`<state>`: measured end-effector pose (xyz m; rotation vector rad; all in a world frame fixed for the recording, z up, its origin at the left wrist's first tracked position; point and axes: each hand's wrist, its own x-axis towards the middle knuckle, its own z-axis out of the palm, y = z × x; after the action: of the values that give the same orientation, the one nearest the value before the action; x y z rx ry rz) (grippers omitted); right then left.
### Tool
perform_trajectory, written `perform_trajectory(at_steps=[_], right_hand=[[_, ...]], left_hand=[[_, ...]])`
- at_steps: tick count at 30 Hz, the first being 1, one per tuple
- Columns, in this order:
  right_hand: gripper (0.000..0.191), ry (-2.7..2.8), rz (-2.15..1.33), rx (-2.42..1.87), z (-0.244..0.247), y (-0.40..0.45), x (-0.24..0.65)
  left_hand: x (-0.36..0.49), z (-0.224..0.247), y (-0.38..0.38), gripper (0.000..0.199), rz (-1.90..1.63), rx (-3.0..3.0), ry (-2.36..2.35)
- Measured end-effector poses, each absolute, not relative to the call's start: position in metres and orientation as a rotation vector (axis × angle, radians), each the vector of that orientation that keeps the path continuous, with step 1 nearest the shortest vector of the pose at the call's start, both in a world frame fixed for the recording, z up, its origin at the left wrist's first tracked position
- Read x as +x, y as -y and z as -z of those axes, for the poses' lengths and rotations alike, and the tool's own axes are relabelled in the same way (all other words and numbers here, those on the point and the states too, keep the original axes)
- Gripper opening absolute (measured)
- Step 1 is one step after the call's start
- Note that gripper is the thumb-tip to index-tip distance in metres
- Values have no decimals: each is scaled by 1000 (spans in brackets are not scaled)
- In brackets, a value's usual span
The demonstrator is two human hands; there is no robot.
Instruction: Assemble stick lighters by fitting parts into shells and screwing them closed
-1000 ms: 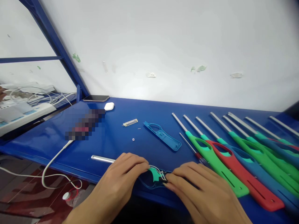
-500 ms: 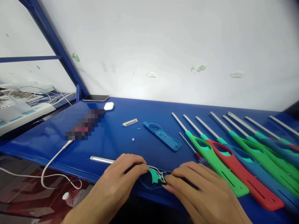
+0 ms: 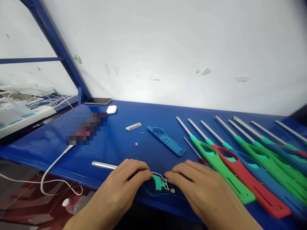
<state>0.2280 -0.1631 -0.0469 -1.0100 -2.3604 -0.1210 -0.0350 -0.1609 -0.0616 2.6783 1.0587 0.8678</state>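
A utility lighter with its casing opened lies along the table's front edge, its metal tube [image 3: 105,165] pointing left. My left hand [image 3: 124,179] is closed around the lighter near the base of the tube, thumb and fingers by the green trigger [image 3: 157,183]. My right hand [image 3: 201,187] is closed over the handle, its fingertips at the bent white wire [image 3: 166,183] inside. Palm and fingers hide much of the handle. Beyond lies the loose blue half of the casing [image 3: 168,140], with a clear narrow cartridge [image 3: 133,126] and a tiny white square piece [image 3: 136,144] to its left.
Several lighters with green [image 3: 223,172], red [image 3: 254,182] and blue handles lie in a row at right. A screwdriver [image 3: 192,147] rests beside them. A phone [image 3: 98,101], a white earbud case [image 3: 111,109] and a blurred-out cabled item [image 3: 86,129] are at left.
My right fingertips have shifted slightly up and away from the lighter's middle, uncovering more of the wire and a small light-coloured part below it. My left hand stays where it was.
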Motion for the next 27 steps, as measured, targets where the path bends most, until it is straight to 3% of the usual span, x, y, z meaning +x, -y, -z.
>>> perform_trajectory(at_steps=[8,22,27], right_hand=[[24,2235,145,-1000,58,161,225],[21,2134,220,-1012,57,162,220],[20,2092,94,-1050,49,170,227]], left_hand=[[-34,62,161,33,-889,2676,-1090],[-36,60,163,41,-871,2724,-1111],[-34,55,162,39,-903,2764,-1073]])
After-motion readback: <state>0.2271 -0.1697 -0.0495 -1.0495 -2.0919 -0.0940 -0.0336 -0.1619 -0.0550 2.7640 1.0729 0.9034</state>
